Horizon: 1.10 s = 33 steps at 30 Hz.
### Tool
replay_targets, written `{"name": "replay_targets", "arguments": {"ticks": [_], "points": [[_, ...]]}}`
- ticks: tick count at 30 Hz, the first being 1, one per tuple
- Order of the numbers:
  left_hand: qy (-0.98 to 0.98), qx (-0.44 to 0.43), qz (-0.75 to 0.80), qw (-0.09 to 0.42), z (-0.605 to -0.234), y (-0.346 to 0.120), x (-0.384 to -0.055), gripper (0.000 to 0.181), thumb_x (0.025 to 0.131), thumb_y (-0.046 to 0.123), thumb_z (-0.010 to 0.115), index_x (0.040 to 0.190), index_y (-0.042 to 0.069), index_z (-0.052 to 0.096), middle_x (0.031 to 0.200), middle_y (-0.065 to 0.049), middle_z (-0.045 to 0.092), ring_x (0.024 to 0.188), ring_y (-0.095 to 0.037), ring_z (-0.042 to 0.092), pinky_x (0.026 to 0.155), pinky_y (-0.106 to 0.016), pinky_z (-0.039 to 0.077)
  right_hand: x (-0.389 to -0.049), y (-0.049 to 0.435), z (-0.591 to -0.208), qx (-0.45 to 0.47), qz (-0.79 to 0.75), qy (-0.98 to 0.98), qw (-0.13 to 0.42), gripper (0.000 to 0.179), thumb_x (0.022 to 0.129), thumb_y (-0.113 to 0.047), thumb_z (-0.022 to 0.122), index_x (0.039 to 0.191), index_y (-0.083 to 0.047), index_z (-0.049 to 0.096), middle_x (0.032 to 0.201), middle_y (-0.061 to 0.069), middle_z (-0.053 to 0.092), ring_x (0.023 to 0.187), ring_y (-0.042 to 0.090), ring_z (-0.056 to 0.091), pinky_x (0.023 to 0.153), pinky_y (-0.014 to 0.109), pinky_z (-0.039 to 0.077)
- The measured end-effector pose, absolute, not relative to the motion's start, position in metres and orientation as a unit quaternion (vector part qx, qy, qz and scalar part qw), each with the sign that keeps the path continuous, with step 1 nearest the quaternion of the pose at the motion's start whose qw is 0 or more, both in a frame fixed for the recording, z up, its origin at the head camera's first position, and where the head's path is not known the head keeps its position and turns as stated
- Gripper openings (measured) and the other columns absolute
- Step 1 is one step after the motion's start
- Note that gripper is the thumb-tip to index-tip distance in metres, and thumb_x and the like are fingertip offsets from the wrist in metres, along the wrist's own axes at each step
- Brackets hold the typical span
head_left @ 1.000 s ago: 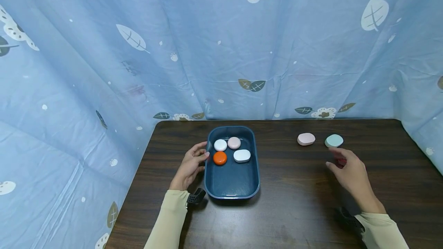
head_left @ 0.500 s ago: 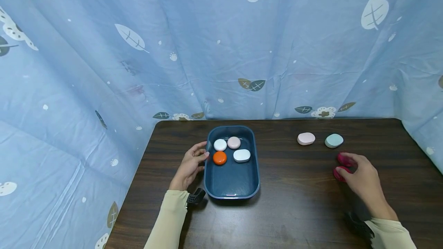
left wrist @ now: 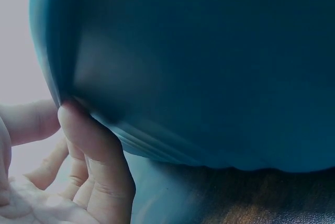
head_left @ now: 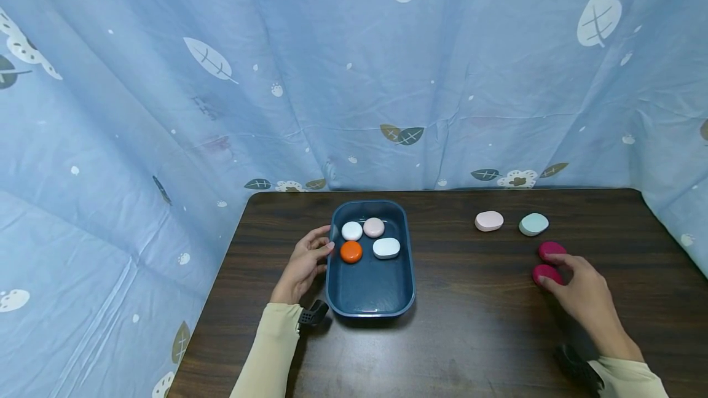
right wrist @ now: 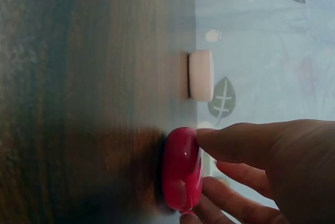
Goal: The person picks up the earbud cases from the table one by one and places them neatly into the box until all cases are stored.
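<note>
A dark blue rectangular tray [head_left: 370, 300] stands on the table, with a white disc [head_left: 351, 231], a pale pink disc [head_left: 373, 228], a glossy orange disc [head_left: 351, 252] and a white oval piece [head_left: 386, 249] inside. My left hand [head_left: 303, 263] pinches its left rim between thumb and fingers, as the left wrist view also shows. On the right, my right hand [head_left: 586, 290] has thumb and fingers curved about the nearer crimson disc [right wrist: 182, 169]. The farther crimson disc [head_left: 551, 249] lies just beyond, close to the index fingertip. The fingers' undersides are partly hidden.
A pale pink oval piece [head_left: 489, 221] and a mint-green oval piece [head_left: 533, 225] lie near the back of the dark wooden table [head_left: 442, 349]. Behind the table hangs a blue patterned cloth [head_left: 354, 78].
My right hand has moved right and toward me, and both crimson discs now show more fully. The left hand and the tray have stayed put.
</note>
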<state>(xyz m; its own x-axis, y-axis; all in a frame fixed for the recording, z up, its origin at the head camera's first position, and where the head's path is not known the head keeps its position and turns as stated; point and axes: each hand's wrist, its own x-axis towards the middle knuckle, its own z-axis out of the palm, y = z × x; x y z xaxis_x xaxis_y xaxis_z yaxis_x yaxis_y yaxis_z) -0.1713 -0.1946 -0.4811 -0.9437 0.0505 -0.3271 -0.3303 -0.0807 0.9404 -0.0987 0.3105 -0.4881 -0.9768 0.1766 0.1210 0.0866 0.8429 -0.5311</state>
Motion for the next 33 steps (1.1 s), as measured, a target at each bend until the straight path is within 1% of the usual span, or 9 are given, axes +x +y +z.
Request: {"name": "replay_targets", "arguments": {"ticks": [5,10,16,20,23,27,33], "points": [[0.664,-0.109,0.728,0.131,-0.480,-0.194,-0.172,0.046,0.106,0.005,0.061,0.151,0.010,0.055,0.107,-0.004,0.058,0.089,-0.018,0.057,0.068,-0.028,0.052,-0.100,0.313,-0.489,-0.053,0.256,-0.963,0.059,0.052,0.085,-0.003,0.083,0.128,0.015,0.059,0.127,0.046,0.052,0.115,0.065,0.051,0.092,0.078,0.043],[0.662,-0.108,0.730,0.130,-0.479,-0.193,-0.172,0.047,0.106,0.003,0.061,0.151,0.010,0.054,0.106,-0.002,0.059,0.088,-0.016,0.058,0.066,-0.028,0.052,-0.102,0.314,-0.489,-0.041,0.245,-0.968,0.046,0.055,0.083,-0.004,0.085,0.127,0.017,0.059,0.124,0.047,0.052,0.106,0.063,0.056,0.086,0.075,0.048],[0.669,-0.107,0.724,0.130,-0.479,-0.193,-0.173,0.046,0.106,0.005,0.061,0.151,0.011,0.054,0.107,-0.003,0.059,0.087,-0.016,0.057,0.066,-0.028,0.051,-0.103,0.310,-0.485,-0.044,0.238,-0.970,0.039,0.055,0.083,-0.005,0.086,0.127,0.017,0.060,0.122,0.047,0.053,0.104,0.062,0.056,0.085,0.074,0.048],[0.668,-0.109,0.725,0.129,-0.479,-0.192,-0.173,0.046,0.106,0.005,0.061,0.151,0.011,0.054,0.107,-0.003,0.059,0.086,-0.016,0.058,0.065,-0.027,0.051,-0.103,0.303,-0.482,-0.034,0.240,-0.969,0.040,0.053,0.084,-0.006,0.086,0.126,0.016,0.061,0.126,0.047,0.053,0.108,0.063,0.055,0.086,0.075,0.048],[0.666,-0.110,0.727,0.129,-0.479,-0.192,-0.173,0.046,0.105,0.004,0.062,0.151,0.011,0.055,0.107,-0.003,0.059,0.085,-0.016,0.057,0.064,-0.027,0.051,-0.104,0.295,-0.478,-0.015,0.245,-0.968,0.048,0.051,0.084,-0.007,0.086,0.124,0.014,0.064,0.126,0.046,0.056,0.109,0.062,0.057,0.084,0.074,0.050],[0.665,-0.111,0.727,0.129,-0.479,-0.192,-0.172,0.046,0.106,0.004,0.061,0.151,0.011,0.054,0.106,-0.002,0.059,0.085,-0.016,0.057,0.063,-0.026,0.050,-0.105,0.280,-0.471,0.015,0.259,-0.963,0.068,0.050,0.083,-0.006,0.087,0.124,0.013,0.065,0.122,0.041,0.061,0.104,0.057,0.061,0.080,0.070,0.053],[0.665,-0.112,0.727,0.127,-0.478,-0.192,-0.171,0.046,0.106,0.004,0.061,0.151,0.011,0.055,0.107,-0.003,0.059,0.085,-0.016,0.057,0.062,-0.026,0.050,-0.111,0.251,-0.459,0.049,0.293,-0.952,0.075,0.053,0.080,-0.003,0.090,0.126,0.012,0.066,0.125,0.037,0.062,0.101,0.050,0.065,0.083,0.066,0.056]]}}
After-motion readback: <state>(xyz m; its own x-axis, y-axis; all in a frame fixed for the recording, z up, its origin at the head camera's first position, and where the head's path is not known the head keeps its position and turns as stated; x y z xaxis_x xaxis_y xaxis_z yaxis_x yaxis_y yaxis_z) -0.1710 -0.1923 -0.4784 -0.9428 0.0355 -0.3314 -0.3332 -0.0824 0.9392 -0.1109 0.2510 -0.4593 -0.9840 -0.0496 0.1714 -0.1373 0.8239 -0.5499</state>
